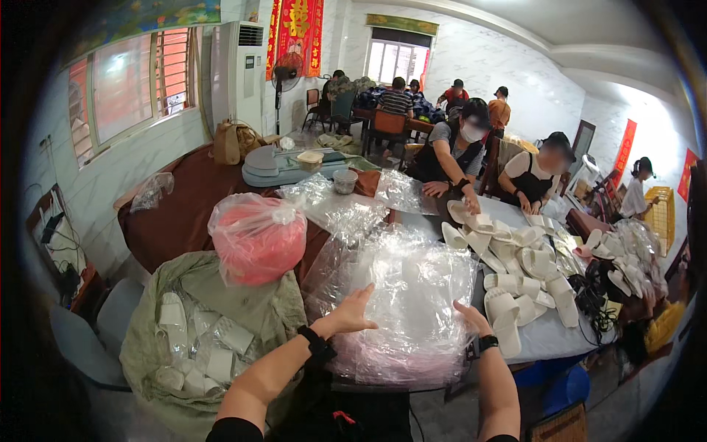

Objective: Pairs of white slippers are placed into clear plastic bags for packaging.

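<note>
Clear, crinkled plastic bags heaped at centre, biggest thing within reach, resting on the near edge of the grey table; at nine o'clock of the heap, a green sack stuffed with white slippers, topped by a pink bundle in a clear bag; at three o'clock, loose white slippers spread out; left hand laid flat on the heap's nine o'clock side, fingers spread, clamped on nothing; right hand pressed to its four o'clock edge, fingers open likewise. Likely slip: slick film sliding off the table's near edge under uneven pressure, or dragging neighbouring slippers along.
</note>
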Demonstrator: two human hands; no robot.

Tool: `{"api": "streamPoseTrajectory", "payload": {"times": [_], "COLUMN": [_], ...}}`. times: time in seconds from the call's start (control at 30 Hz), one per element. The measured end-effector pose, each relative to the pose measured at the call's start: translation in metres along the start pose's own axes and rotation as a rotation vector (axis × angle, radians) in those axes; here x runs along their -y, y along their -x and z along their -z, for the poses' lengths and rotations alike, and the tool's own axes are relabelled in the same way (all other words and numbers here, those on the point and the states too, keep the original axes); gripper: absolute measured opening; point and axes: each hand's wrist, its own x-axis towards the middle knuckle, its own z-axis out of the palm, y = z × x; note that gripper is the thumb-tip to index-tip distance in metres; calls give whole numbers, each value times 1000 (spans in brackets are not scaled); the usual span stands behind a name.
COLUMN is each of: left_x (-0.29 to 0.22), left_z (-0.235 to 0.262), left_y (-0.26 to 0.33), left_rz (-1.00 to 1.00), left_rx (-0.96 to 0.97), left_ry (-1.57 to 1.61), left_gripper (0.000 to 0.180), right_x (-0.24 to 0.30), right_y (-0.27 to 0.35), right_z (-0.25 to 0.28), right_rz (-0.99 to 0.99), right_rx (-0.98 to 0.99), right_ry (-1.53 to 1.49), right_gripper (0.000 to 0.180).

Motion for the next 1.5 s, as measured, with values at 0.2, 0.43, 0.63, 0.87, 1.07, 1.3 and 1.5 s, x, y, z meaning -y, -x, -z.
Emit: {"api": "streamPoseTrajectory", "payload": {"times": [0.2,0.43,0.63,0.87,1.07,1.3,1.5], "left_x": [34,98,112,-19,-105,-136,-92], "left_z": [36,50,79,149,154,123,74], "left_y": [-10,-6,-11,1,44,37,13], "left_rz": [17,423,420,-216,-304,-483,-55], "left_rx": [-165,-643,-392,-738,-516,-466,-547], "left_ry": [125,27,211,1050,1886,1684,1678], "left_gripper": [95,71,66,30,38,31,20], "right_x": [-12,-15,-4,-6,-11,-9,-15], "right_y": [-6,-4,2,0,-15,-14,-19], "right_z": [2,-9,-31,-30,-42,-45,-47], "right_rz": [143,189,169,140,128,130,192], "right_rx": [147,108,61,-66,-12,-20,-33], "right_ry": [71,44,-125,-216,-203,-176,-175], "right_gripper": [39,36,36,42,43,45,47]}}
